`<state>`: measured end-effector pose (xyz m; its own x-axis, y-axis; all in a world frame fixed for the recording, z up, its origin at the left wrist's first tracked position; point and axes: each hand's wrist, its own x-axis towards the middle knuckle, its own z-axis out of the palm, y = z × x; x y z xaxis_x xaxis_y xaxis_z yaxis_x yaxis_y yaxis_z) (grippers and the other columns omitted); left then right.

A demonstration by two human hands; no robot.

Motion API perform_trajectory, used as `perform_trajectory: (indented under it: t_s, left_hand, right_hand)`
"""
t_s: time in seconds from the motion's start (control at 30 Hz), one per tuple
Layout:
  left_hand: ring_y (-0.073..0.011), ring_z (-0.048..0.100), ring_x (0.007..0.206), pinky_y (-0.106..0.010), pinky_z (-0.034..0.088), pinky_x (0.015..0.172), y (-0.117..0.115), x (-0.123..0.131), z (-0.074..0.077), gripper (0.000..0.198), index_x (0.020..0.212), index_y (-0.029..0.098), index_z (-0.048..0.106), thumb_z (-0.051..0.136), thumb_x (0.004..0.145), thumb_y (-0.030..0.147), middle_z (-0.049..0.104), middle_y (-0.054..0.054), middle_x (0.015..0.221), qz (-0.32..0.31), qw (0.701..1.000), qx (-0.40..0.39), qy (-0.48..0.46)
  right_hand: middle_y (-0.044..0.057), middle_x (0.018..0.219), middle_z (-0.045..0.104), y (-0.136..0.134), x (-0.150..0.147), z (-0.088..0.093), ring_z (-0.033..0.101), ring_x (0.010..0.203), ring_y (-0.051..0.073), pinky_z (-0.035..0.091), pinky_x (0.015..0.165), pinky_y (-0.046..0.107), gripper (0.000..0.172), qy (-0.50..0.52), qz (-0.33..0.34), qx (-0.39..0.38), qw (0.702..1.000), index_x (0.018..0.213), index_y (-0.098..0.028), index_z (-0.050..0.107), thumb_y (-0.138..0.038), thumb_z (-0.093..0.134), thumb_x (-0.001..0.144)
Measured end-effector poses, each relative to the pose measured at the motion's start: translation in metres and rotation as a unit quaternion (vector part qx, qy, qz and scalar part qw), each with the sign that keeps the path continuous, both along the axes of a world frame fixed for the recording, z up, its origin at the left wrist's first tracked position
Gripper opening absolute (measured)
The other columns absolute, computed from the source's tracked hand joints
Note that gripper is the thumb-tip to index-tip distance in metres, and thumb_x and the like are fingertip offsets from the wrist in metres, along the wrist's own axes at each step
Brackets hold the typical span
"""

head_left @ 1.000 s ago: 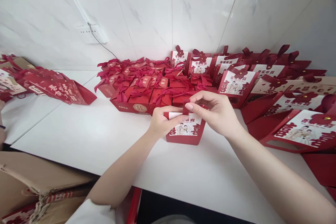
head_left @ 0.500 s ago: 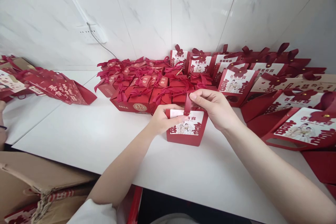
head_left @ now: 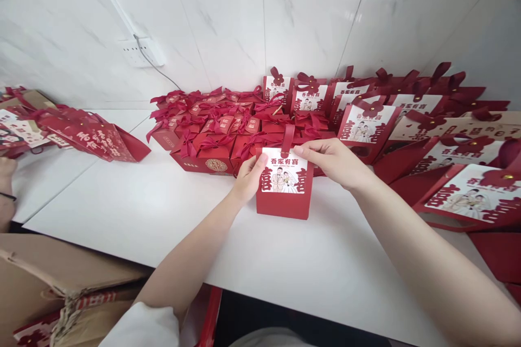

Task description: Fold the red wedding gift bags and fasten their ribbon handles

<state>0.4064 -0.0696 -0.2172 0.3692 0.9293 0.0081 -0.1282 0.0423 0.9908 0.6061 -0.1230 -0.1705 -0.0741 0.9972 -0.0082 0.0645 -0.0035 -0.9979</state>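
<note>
A red wedding gift box [head_left: 284,206] with a white front card of a bride and groom stands upright on the white table [head_left: 325,276]. My left hand [head_left: 248,180] grips its upper left edge, the thumb on the front. At the upper right corner my right hand [head_left: 331,158] pinches the box, thumb and fingers near the ribbon. A red ribbon loop [head_left: 288,137] rises from the middle of its top. The fingers behind the box are hidden.
Behind stand several small red boxes with ribbon bows [head_left: 214,146]. Similar gift boxes [head_left: 368,126] crowd the right side. More red boxes [head_left: 97,133] lean at the left, near another person's hand [head_left: 6,173]. An open cardboard carton [head_left: 61,265] is at lower left.
My right hand has let go of the ribbon loop and moved down to the box's upper right corner. My left thumb has shifted to the left edge, uncovering the card.
</note>
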Motion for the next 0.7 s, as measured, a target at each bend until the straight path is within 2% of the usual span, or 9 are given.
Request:
perform_trajectory:
  t_s: [0.13,0.2,0.27,0.37,0.5,0.6,0.7]
  left_hand:
    - [-0.0260,0.071,0.093,-0.036,0.055,0.085,-0.003,0.003,0.000,0.053,0.098,0.016,0.073,0.066,0.077,0.064,0.076,-0.009,0.099,0.027,0.999,-0.006,-0.020]
    - [-0.0257,0.071,0.095,-0.036,0.055,0.087,-0.004,0.004,0.000,0.049,0.105,0.017,0.071,0.067,0.079,0.059,0.075,-0.009,0.104,0.006,0.999,-0.008,-0.032]
    - [-0.0258,0.071,0.097,-0.037,0.055,0.088,-0.005,0.003,0.000,0.049,0.111,0.018,0.069,0.069,0.079,0.054,0.075,-0.009,0.108,-0.043,0.998,-0.017,-0.031]
    - [-0.0272,0.069,0.103,-0.039,0.054,0.092,-0.005,0.002,0.001,0.050,0.116,0.018,0.067,0.071,0.078,0.051,0.072,-0.010,0.115,-0.120,0.992,-0.026,-0.023]
    - [-0.0281,0.061,0.119,-0.037,0.051,0.097,-0.009,0.000,0.005,0.047,0.119,0.022,0.063,0.073,0.079,0.044,0.066,-0.009,0.128,-0.185,0.982,-0.004,-0.023]
    - [-0.0283,0.060,0.121,-0.037,0.051,0.097,-0.013,0.000,0.006,0.044,0.119,0.022,0.062,0.071,0.081,0.041,0.065,-0.009,0.130,-0.193,0.981,0.016,-0.021]
    - [-0.0292,0.064,0.114,-0.037,0.053,0.093,-0.014,0.000,0.006,0.043,0.116,0.020,0.063,0.070,0.080,0.043,0.068,-0.010,0.124,-0.165,0.985,0.033,-0.038]
  right_hand:
    - [0.004,0.079,0.074,0.008,-0.013,-0.016,0.067,0.069,0.018,0.054,0.065,0.031,0.034,0.109,-0.067,-0.022,0.992,0.079,-0.022,0.074,-0.056,0.074,0.075]
    - [0.003,0.074,0.074,0.012,-0.020,-0.023,0.066,0.064,0.018,0.054,0.061,0.030,0.033,0.160,-0.122,0.007,0.980,0.076,-0.022,0.072,-0.055,0.076,0.074]
    - [0.003,0.070,0.073,0.014,-0.022,-0.027,0.065,0.060,0.018,0.054,0.058,0.031,0.033,0.186,-0.162,0.027,0.969,0.071,-0.021,0.071,-0.053,0.079,0.071]
    - [0.004,0.070,0.073,0.015,-0.018,-0.024,0.067,0.059,0.019,0.056,0.058,0.034,0.034,0.199,-0.199,0.036,0.959,0.072,-0.021,0.070,-0.054,0.079,0.069]
    - [0.005,0.077,0.075,0.012,-0.007,-0.012,0.071,0.067,0.022,0.058,0.059,0.036,0.035,0.207,-0.231,0.049,0.949,0.080,-0.022,0.071,-0.054,0.078,0.071]
    - [0.005,0.083,0.076,0.008,-0.005,-0.006,0.072,0.073,0.023,0.058,0.060,0.036,0.034,0.183,-0.232,0.057,0.954,0.082,-0.023,0.070,-0.055,0.074,0.075]
    - [0.005,0.087,0.075,0.004,-0.008,-0.003,0.072,0.078,0.024,0.056,0.061,0.036,0.033,0.160,-0.210,0.062,0.962,0.088,-0.024,0.069,-0.056,0.066,0.082]
